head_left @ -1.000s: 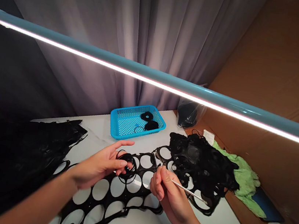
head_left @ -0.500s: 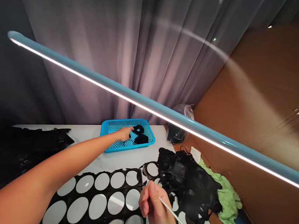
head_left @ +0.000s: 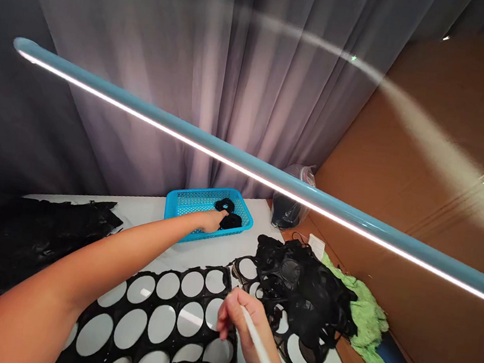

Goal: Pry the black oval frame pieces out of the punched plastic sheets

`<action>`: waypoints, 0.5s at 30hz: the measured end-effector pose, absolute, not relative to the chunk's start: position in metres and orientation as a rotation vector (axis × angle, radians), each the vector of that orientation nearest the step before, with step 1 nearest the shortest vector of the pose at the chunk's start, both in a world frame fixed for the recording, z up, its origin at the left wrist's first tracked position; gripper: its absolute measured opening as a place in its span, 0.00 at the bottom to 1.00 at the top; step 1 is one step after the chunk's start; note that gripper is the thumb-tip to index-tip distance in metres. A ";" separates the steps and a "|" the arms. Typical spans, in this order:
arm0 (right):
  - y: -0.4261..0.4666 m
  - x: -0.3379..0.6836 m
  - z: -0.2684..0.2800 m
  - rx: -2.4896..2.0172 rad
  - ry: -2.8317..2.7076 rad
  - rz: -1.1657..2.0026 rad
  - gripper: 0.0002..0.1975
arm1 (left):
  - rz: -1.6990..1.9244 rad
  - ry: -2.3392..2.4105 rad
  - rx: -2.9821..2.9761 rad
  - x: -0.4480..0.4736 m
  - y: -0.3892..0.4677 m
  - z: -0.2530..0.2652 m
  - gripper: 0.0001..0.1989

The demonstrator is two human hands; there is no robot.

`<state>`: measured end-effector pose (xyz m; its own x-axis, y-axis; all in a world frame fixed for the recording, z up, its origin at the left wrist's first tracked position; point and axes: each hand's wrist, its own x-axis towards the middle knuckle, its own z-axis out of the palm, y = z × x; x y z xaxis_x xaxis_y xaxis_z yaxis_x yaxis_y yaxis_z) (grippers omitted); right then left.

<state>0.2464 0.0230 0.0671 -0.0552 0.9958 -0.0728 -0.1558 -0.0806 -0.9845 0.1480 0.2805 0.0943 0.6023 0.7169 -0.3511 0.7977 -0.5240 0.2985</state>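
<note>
Hanging behind the basket (head_left: 169, 204), a curtain (head_left: 175, 46) backs the white table (head_left: 214, 252). Above the basket in this view slants a lit lamp (head_left: 212, 138). A dark pile (head_left: 26, 241) spreads left of the basket; on its near side lies a black sheet (head_left: 178, 303) with rows of round holes, and to its near right sits a black heap (head_left: 306, 299), holes showing in parts. The left hand (head_left: 212, 221) dips into the basket, fingers partly curled against the near bundle (head_left: 232, 222); whether it grips anything cannot be told. The right hand (head_left: 245, 320), nearer than the basket, is curled closed around a white stick (head_left: 258, 343). Work looks partly done: the near bundle and a far bundle (head_left: 219, 203) rest at the basket's right end. What the pile and heap have left to give cannot be judged.
</note>
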 end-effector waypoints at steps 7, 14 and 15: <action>0.029 0.230 0.039 -1.433 -1.623 1.046 0.14 | -0.113 1.235 2.475 0.132 0.267 0.116 0.17; 0.032 0.210 0.017 -1.383 -1.816 0.950 0.09 | 0.077 1.402 2.576 0.067 0.225 0.135 0.16; 0.034 0.212 0.020 -1.352 -1.770 0.952 0.11 | 0.069 1.429 2.584 0.053 0.215 0.136 0.15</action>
